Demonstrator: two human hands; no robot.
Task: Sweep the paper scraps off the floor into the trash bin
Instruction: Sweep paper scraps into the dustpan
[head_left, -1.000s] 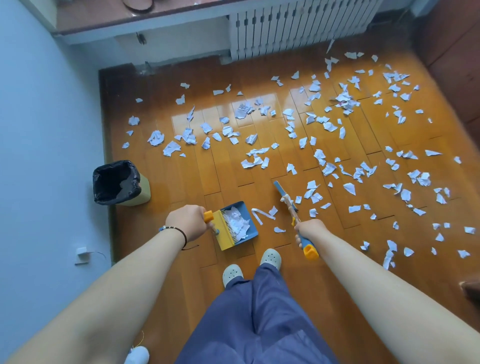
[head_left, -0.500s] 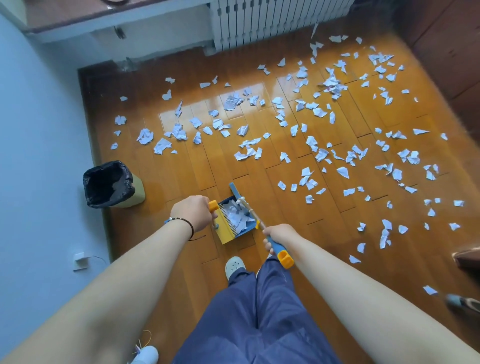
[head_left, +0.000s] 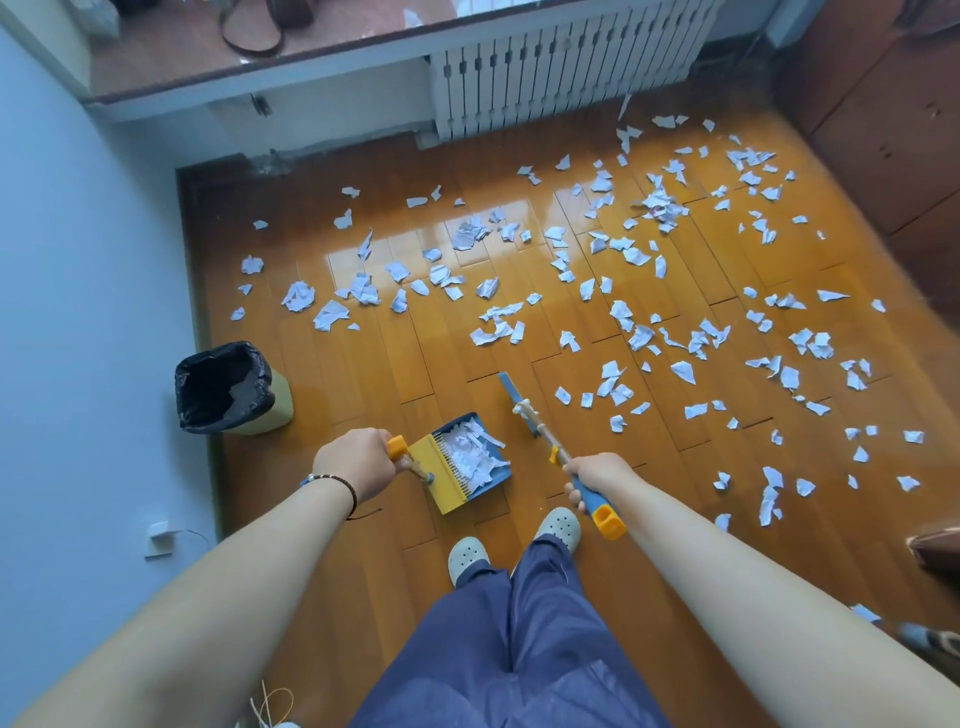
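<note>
White paper scraps (head_left: 628, 332) lie scattered over most of the glossy wooden floor (head_left: 395, 364), thickest across the middle and right and reaching back to the white radiator (head_left: 561, 67) under the window ledge; the strip of boards just in front of the person's feet is mostly bare. A heap of scraps already sits inside the blue and yellow dustpan (head_left: 467, 462), which rests on the floor just ahead of the pale clogs (head_left: 558, 525). The left hand (head_left: 358, 462) is clenched around the dustpan's orange-tipped handle, a beaded bracelet on its wrist. To the right of the pan, apart from it, the small blue broom (head_left: 519, 402) angles across the boards, its head near the closest loose scraps; the right hand (head_left: 597, 478) is wrapped around its blue and orange handle. The trash bin (head_left: 228, 387), lined with a black bag and standing open, is on the floor to the left of the dustpan, close against the pale blue wall (head_left: 78, 312). Blue trousers fill the lower centre of the view.
</note>
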